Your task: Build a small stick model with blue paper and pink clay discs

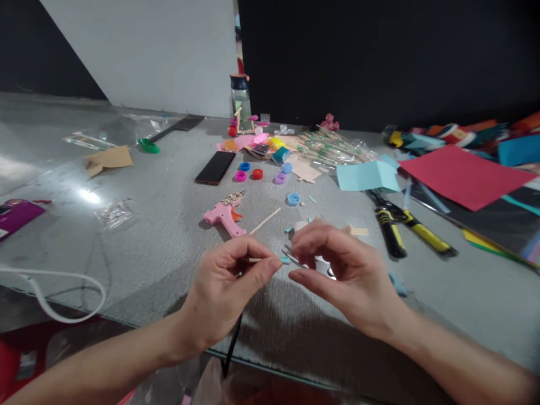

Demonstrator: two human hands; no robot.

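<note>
Stick (253,260) with blue tip (286,260), pinched in left hand (232,287), could twist askew if right hand (350,273), thumb and fingers spread just beside it, closes off-centre.
</note>
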